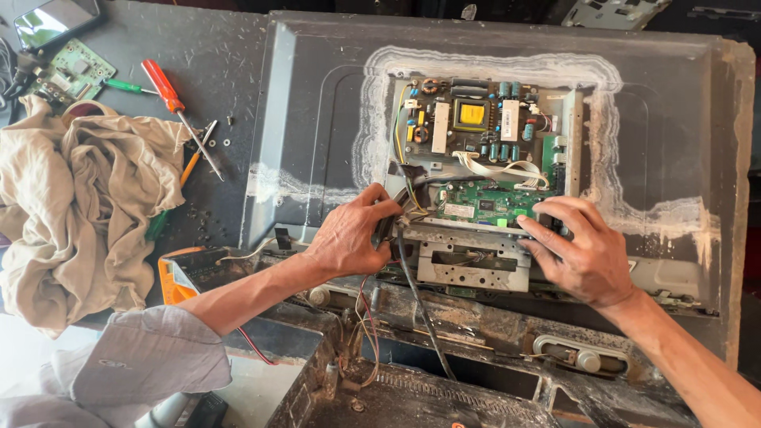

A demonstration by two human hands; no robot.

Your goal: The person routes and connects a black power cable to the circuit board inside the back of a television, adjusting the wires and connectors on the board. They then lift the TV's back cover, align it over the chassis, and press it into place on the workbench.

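A dark, scuffed tabletop point(214, 47) carries an opened flat television point(317, 111) lying face down, its grey metal back dusty and marked with pale residue around the central opening. Inside that opening sit a brown power board point(468, 119) with a yellow part and, below it, a green circuit board point(487, 202). The left hand point(349, 238) is curled closed around a bundle of black cables point(400, 238) at the left edge of the green circuit board. The right hand point(583, 250) lies half open, fingers spread and pressed on the board's right edge and the metal bracket point(468, 261) below; it grips nothing that can be seen. Left of the television lie a crumpled beige cloth point(79, 206), a red-handled screwdriver point(170, 95), loose screws point(226, 143), a small spare green board point(71, 71) and a phone point(55, 20). Daylight falls across the bench; the room beyond is not visible.
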